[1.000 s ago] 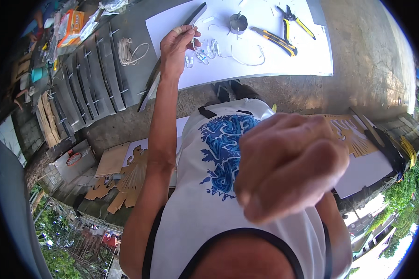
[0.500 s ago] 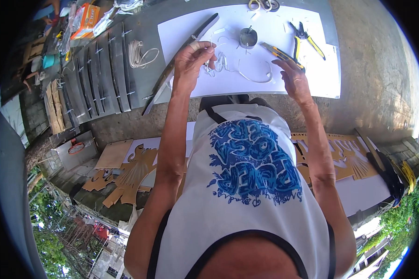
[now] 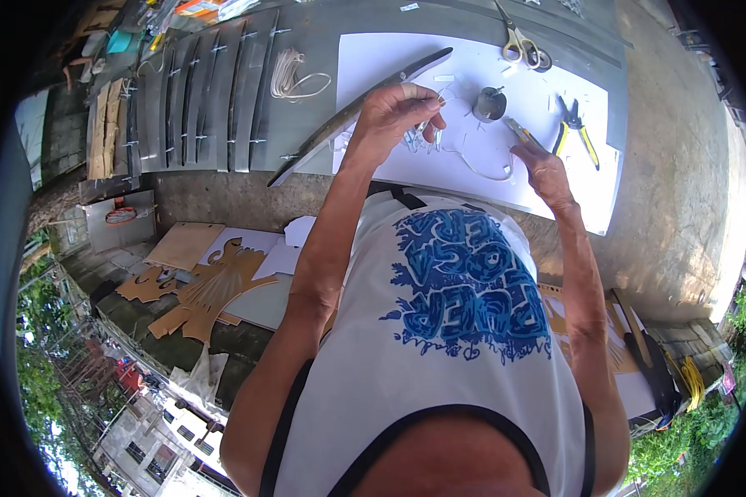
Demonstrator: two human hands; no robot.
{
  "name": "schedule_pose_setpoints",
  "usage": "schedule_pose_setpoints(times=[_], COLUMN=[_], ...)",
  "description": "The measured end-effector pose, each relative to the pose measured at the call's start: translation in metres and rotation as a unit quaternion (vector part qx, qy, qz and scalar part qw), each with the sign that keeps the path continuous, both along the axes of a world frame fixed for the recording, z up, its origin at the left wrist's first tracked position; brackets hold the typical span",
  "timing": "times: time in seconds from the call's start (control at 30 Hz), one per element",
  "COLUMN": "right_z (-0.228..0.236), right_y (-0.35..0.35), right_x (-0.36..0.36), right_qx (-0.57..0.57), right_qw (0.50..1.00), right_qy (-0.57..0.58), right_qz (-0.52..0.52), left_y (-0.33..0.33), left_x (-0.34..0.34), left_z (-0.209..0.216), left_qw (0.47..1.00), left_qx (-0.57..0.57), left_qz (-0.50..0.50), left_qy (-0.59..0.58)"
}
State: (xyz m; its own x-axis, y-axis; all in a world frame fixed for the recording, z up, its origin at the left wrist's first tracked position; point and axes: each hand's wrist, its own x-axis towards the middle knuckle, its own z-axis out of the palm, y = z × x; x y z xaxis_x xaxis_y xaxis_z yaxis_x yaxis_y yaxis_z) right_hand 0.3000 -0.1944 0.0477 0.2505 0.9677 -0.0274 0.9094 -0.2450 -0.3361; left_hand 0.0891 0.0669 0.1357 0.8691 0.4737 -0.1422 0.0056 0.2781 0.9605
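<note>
My left hand (image 3: 402,116) is closed in a pinch on thin white wire, with small clear pieces (image 3: 414,139) dangling below its fingers. A loop of the wire (image 3: 493,177) trails rightward over a white sheet (image 3: 584,91). In my right hand (image 3: 549,176) is a utility knife (image 3: 522,132), its front end pointing away toward a small round metal container (image 3: 490,104). Yellow-and-black wire strippers (image 3: 575,132) lie farther right, and scissors (image 3: 515,43) rest at the sheet's far edge. A long curved dark strip (image 3: 365,106) passes under my left wrist.
Left of the sheet lie a coil of white cord (image 3: 286,76) and several dark strips with wire ties (image 3: 211,91). Brown cut-out panels (image 3: 220,286) lie beside me on the left, with yellow cord (image 3: 690,383) at the right.
My right hand, open beside the utility knife earlier, has closed on it and lifted it. My left hand still pinches the wire. The whole view has shifted, bringing the scissors fully into sight.
</note>
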Motion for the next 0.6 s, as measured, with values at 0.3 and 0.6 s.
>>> schedule_pose_setpoints(times=[0.3,0.6], right_z=[0.021,0.016], right_y=[0.001,-0.007], right_x=[0.012,0.017], right_qx=[0.032,0.056], right_qw=[0.999,0.998], right_qy=[-0.010,0.020], right_qz=[0.040,-0.008], left_y=[0.000,-0.006], left_x=[0.011,0.033], left_z=[-0.005,-0.002], left_qw=[0.998,0.999], left_qx=[-0.056,-0.011], left_qz=[0.003,-0.014], left_qy=[-0.004,0.029])
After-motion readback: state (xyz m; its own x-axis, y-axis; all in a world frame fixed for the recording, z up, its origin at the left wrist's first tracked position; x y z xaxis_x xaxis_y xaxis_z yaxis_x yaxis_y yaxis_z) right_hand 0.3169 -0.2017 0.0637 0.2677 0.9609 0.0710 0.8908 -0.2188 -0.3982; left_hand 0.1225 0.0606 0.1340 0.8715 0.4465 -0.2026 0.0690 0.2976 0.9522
